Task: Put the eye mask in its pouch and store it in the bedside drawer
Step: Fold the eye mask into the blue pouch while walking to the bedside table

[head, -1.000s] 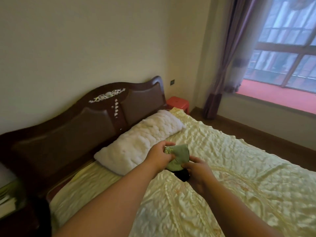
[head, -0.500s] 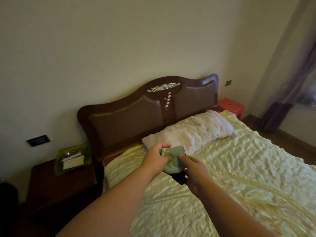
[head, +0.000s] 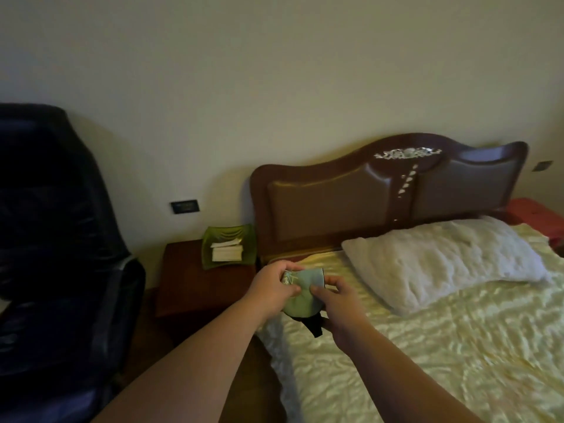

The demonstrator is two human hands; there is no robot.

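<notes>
Head view, green pouch (head: 300, 293) between left hand (head: 273, 290), right hand (head: 337, 299) grips

You have two hands in view, the left hand (head: 272, 290) and the right hand (head: 341, 303), sharing one green pouch (head: 300, 293). Count one pillow (head: 442, 264) on the one bed (head: 427, 346), one bedside table (head: 195, 285), one green dish (head: 228, 250), one black chair (head: 61, 239).

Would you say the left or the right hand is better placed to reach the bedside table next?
Probably the left. The left hand is on the side of the green pouch nearest the bedside table; the right hand is over the bed, farther from it.
</notes>
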